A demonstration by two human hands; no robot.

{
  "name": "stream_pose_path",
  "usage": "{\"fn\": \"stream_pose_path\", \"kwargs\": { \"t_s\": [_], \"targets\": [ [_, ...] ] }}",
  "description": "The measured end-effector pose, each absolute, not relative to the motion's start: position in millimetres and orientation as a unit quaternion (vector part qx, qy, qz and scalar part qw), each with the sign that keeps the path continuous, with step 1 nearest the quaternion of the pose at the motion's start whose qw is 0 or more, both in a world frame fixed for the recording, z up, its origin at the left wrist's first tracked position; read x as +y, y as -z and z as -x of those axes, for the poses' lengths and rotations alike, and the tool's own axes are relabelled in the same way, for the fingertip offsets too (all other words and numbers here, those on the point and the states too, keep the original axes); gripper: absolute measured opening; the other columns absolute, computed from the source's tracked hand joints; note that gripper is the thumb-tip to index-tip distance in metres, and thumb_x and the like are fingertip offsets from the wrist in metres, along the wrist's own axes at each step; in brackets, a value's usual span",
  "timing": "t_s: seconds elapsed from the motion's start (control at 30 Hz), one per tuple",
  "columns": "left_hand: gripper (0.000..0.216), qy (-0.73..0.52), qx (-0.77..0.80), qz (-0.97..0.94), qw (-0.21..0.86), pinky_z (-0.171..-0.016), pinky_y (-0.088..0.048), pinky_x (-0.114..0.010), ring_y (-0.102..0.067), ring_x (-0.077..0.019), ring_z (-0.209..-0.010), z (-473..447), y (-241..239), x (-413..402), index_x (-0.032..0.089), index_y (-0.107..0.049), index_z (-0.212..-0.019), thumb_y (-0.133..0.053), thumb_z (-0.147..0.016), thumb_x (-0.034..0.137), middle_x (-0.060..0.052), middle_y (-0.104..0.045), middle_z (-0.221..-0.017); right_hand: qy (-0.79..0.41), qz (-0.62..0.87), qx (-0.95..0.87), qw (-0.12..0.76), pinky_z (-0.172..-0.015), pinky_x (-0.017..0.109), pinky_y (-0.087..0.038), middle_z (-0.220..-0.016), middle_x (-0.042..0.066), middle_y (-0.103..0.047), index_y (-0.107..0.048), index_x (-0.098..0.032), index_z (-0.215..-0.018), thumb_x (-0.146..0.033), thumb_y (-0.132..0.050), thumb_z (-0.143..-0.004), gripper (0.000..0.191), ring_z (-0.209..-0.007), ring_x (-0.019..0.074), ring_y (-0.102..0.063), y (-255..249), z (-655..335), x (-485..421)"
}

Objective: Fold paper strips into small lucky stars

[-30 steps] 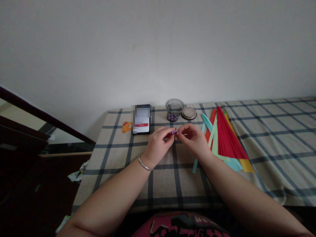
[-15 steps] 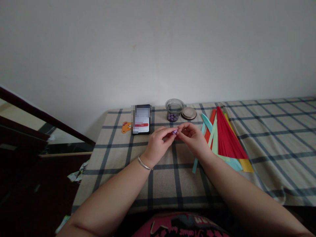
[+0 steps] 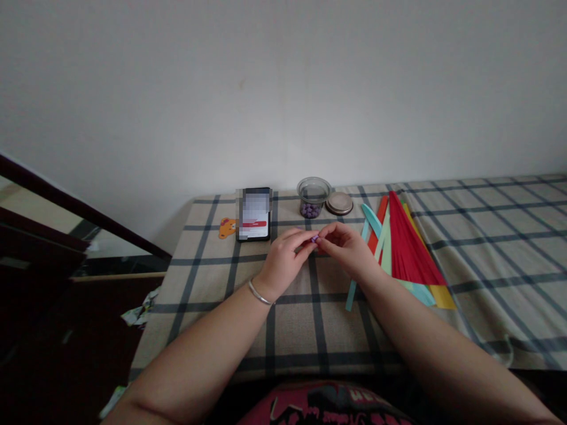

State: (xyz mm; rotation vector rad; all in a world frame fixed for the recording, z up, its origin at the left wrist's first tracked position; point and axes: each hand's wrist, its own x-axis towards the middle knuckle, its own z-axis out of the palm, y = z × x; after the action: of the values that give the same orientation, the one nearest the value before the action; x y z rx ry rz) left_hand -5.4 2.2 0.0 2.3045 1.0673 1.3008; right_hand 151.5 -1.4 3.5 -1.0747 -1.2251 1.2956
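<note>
A small purple paper star (image 3: 315, 239) is pinched between the fingertips of both hands, just above the tablecloth. My left hand (image 3: 286, 257) comes in from the left, its thumb and fingers closed on one side of the star. From the right, my right hand (image 3: 348, 251) grips the other side with thumb and forefinger, the other fingers curled. Fingertips hide much of the star. Behind the hands stands a clear jar (image 3: 313, 192) with several small purple pieces at its bottom. Its round lid (image 3: 340, 203) lies beside it on the right.
A phone (image 3: 254, 215) lies left of the jar, next to an orange bear-shaped cutout (image 3: 227, 228). Fanned red paper strips (image 3: 414, 257) lie on the right, with blue, green, orange and yellow strips around them. The checked tablecloth (image 3: 204, 277) ends at the left above a dark floor.
Both hands stay almost in place, with slight finger shifts around the purple star. Less of the star shows now. The jar, phone and strips have not moved.
</note>
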Motion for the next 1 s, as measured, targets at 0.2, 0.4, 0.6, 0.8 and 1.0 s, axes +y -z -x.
{"fn": "stream_pose_path", "kwargs": {
  "t_s": [0.2,0.4,0.6,0.8,1.0],
  "targets": [
    [0.018,-0.427,0.381,-0.810,0.126,-0.079,-0.055,-0.031,-0.064,-0.0161,-0.086,5.8,-1.5,0.4,0.017,-0.064,-0.098,-0.059,-0.082,0.011,-0.006,-0.068,-0.091,-0.508,0.454,-0.537,0.498,-0.063,0.029,-0.050,-0.069,0.000,-0.061,-0.057,-0.020,-0.074,-0.050,-0.068,-0.070,0.032,-0.063,0.0141,-0.058,-0.3,-152.1,-4.0],
    [0.018,-0.444,0.394,-0.791,0.152,-0.074,-0.052,-0.027,-0.061,-0.0138,-0.080,3.8,-3.4,-0.4,0.017,-0.061,-0.092,-0.057,-0.078,0.006,-0.004,-0.064,-0.087,-0.514,0.457,-0.519,0.507,-0.068,0.031,-0.050,-0.073,0.001,-0.062,-0.056,-0.022,-0.075,-0.041,-0.072,-0.066,0.026,-0.068,0.0157,-0.061,3.2,-149.6,-1.9],
    [0.012,-0.443,0.419,-0.766,0.203,-0.068,-0.049,-0.026,-0.058,-0.0135,-0.073,1.8,1.3,1.3,0.016,-0.056,-0.083,-0.056,-0.076,0.007,-0.002,-0.059,-0.080,-0.473,0.468,-0.554,0.501,-0.066,0.030,-0.049,-0.072,0.000,-0.062,-0.059,-0.021,-0.074,-0.030,-0.069,-0.069,0.015,-0.068,0.0151,-0.061,2.1,-150.2,-3.8],
    [0.010,-0.432,0.422,-0.773,0.192,-0.068,-0.048,-0.025,-0.056,-0.0135,-0.074,2.8,2.7,2.6,0.016,-0.056,-0.083,-0.056,-0.077,0.008,-0.002,-0.058,-0.080,-0.413,0.473,-0.609,0.484,-0.066,0.029,-0.050,-0.078,0.002,-0.066,-0.061,-0.021,-0.078,-0.026,-0.064,-0.074,0.007,-0.070,0.0155,-0.063,5.2,-151.8,-5.2],
    [0.011,-0.405,0.424,-0.797,0.147,-0.069,-0.047,-0.025,-0.055,-0.0138,-0.076,4.9,-1.8,1.7,0.016,-0.054,-0.077,-0.054,-0.076,0.005,-0.002,-0.055,-0.080,-0.275,0.497,-0.691,0.446,-0.064,0.029,-0.050,-0.077,0.003,-0.066,-0.065,-0.020,-0.082,-0.023,-0.059,-0.078,0.007,-0.069,0.0161,-0.062,-0.1,-153.8,-8.2]
  ]
}}
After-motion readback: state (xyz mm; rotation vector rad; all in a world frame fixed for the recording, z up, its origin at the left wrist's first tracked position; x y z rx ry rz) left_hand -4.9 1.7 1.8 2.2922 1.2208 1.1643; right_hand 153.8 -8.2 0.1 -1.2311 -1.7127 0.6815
